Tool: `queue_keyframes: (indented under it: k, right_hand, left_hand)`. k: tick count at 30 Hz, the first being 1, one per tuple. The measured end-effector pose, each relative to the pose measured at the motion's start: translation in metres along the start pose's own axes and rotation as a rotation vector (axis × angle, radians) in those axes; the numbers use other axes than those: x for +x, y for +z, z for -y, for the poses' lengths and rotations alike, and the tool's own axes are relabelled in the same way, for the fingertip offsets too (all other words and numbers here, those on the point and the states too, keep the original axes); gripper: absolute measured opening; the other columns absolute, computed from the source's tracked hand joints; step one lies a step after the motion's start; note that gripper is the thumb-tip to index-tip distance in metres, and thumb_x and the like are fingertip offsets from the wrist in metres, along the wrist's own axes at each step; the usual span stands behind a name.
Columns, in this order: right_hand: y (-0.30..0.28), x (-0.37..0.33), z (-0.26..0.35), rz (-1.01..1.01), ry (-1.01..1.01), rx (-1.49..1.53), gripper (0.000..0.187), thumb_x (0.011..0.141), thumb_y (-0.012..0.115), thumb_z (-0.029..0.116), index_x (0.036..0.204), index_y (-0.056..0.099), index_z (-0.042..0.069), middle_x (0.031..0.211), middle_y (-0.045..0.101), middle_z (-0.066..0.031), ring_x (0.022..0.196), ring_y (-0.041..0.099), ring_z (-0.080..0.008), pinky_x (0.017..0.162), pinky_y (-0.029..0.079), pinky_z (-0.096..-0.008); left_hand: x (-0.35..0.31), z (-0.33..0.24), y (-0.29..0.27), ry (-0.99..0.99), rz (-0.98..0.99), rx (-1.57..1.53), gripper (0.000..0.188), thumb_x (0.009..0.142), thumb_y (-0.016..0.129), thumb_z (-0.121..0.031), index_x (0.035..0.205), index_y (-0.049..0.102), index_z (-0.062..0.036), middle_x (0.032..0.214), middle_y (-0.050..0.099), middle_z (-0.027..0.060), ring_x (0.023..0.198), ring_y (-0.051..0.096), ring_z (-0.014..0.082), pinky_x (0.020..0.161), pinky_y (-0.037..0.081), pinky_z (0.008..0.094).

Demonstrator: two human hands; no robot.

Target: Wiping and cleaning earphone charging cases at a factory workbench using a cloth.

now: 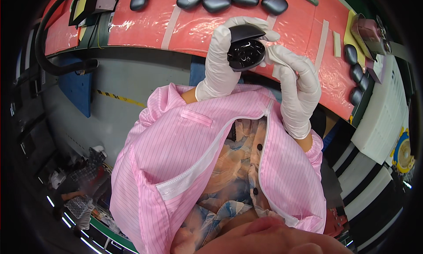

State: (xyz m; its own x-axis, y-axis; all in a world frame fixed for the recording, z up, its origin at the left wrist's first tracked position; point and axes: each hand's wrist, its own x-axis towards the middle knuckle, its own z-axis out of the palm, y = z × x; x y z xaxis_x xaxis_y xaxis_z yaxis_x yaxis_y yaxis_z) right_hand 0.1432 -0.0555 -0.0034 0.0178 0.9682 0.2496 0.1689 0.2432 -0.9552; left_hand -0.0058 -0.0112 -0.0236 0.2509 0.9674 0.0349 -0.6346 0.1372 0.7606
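Observation:
My left hand (219,62), in a white glove, grips a glossy dark earbud charging case (245,55) above the front part of the red-covered bench. The case's lid (246,32) stands raised, and its shiny black inside faces me. Just right of the case is my right hand (299,80), also gloved. Its thumb and forefinger are pinched together near the case's rim. Whatever they hold, if anything, blends with the white glove and I cannot make it out.
Several closed dark cases (217,2) form a row along the far side of the red bench mat (141,27). More cases (356,72) lie at its right end, near a pinkish container (371,35). A black flexible hose (53,70) curves down at the left. Another person (83,174) is at the lower left.

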Motion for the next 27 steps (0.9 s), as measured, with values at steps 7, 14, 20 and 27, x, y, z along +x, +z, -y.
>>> queue_keyframes:
  k: [7, 14, 20, 27]
  right_hand:
    - [0.003, 0.000, -0.007, -0.066, -0.091, 0.010, 0.022, 0.090, 0.057, -0.001, 0.110, 0.064, 0.002, 0.097, 0.063, -0.0065, 0.078, 0.063, -0.0118, 0.068, 0.049, -0.0225]
    - [0.029, 0.006, 0.011, 0.015, -0.478, -0.871, 0.036, 0.068, 0.068, -0.002, 0.102, 0.067, 0.007, 0.084, 0.056, -0.0054, 0.074, 0.055, -0.0258, 0.064, 0.042, -0.0365]
    - [0.030, 0.009, 0.007, 0.072, -0.345, -0.774, 0.032, 0.067, 0.067, 0.000, 0.098, 0.067, 0.008, 0.084, 0.056, -0.0048, 0.077, 0.055, -0.0256, 0.066, 0.041, -0.0376]
    - [0.031, 0.009, 0.005, 0.030, -0.343, -0.869, 0.029, 0.069, 0.065, 0.000, 0.098, 0.065, 0.003, 0.080, 0.055, -0.0083, 0.076, 0.054, -0.0286, 0.065, 0.041, -0.0393]
  left_hand:
    - [-0.001, 0.000, 0.004, 0.016, 0.012, 0.028, 0.070, 0.089, 0.041, -0.067, 0.116, 0.052, -0.0026, 0.106, 0.065, 0.0160, 0.076, 0.066, 0.0162, 0.066, 0.056, 0.0264]
    - [-0.002, 0.015, 0.009, 0.124, -0.081, 0.154, 0.060, 0.093, 0.045, -0.058, 0.116, 0.051, -0.0023, 0.100, 0.065, 0.0116, 0.073, 0.057, 0.0103, 0.063, 0.048, 0.0232]
    - [-0.004, 0.019, 0.003, 0.156, -0.155, 0.391, 0.068, 0.091, 0.042, -0.062, 0.117, 0.052, 0.0002, 0.096, 0.064, 0.0126, 0.078, 0.058, 0.0127, 0.072, 0.047, 0.0267]
    - [-0.005, 0.027, -0.006, 0.204, -0.158, 0.391, 0.061, 0.092, 0.048, -0.055, 0.117, 0.052, 0.0002, 0.092, 0.063, 0.0102, 0.081, 0.058, 0.0138, 0.073, 0.048, 0.0271]
